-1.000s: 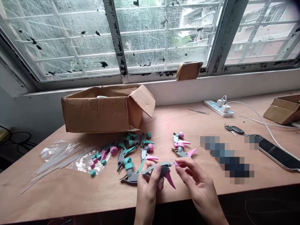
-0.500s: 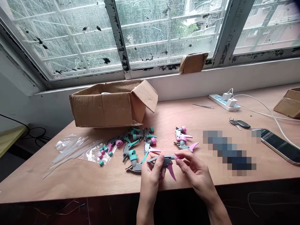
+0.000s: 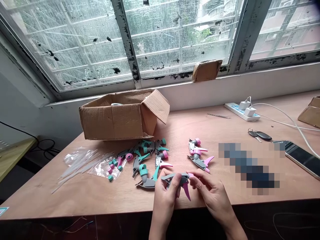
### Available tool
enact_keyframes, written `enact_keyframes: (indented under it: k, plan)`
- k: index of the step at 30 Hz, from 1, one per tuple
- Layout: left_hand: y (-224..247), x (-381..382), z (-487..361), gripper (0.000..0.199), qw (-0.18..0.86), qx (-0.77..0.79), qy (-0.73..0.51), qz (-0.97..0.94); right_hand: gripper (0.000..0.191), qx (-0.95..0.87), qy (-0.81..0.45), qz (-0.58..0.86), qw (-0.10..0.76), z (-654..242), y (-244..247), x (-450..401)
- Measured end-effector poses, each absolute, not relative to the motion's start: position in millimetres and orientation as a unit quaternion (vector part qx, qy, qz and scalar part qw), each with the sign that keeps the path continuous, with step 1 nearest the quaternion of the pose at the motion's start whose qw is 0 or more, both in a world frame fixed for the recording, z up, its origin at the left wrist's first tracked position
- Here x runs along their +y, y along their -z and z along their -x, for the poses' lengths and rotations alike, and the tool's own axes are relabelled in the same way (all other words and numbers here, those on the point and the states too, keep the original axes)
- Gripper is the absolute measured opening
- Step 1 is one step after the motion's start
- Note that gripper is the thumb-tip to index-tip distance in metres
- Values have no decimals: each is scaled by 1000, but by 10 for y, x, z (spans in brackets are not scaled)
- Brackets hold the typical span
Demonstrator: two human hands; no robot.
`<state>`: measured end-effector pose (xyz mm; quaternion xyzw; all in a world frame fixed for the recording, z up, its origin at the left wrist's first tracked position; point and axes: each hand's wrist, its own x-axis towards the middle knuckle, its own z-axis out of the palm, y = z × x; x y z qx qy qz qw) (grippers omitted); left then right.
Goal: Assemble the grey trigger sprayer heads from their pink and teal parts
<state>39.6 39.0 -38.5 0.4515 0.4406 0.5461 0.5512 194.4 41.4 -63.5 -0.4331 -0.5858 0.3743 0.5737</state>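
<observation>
One gray spray head (image 3: 184, 179) held in left hand (image 3: 165, 190), pink nozzle (image 3: 190, 175) pinched in right hand (image 3: 212, 190); best keep aligned, twist gently.

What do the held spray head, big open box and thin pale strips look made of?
Spray head: probably smooth plastic, from its moulded curves.
Open box: matte brown cardboard, with creased, worn edges.
Thin strips: likely translucent plastic, given their pale sheen; too fine to confirm.
</observation>
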Motion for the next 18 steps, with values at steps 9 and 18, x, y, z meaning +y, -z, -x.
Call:
enact_keyframes:
  k: [9, 18]
  plan:
    - [371, 334, -384, 39, 552, 416, -572, -442, 41, -565, -409, 419, 581, -1938, 724, 389]
    - [376, 356, -369, 42, 572, 425, -543, -444, 23, -570, -440, 390, 574, -1973, 629, 379]
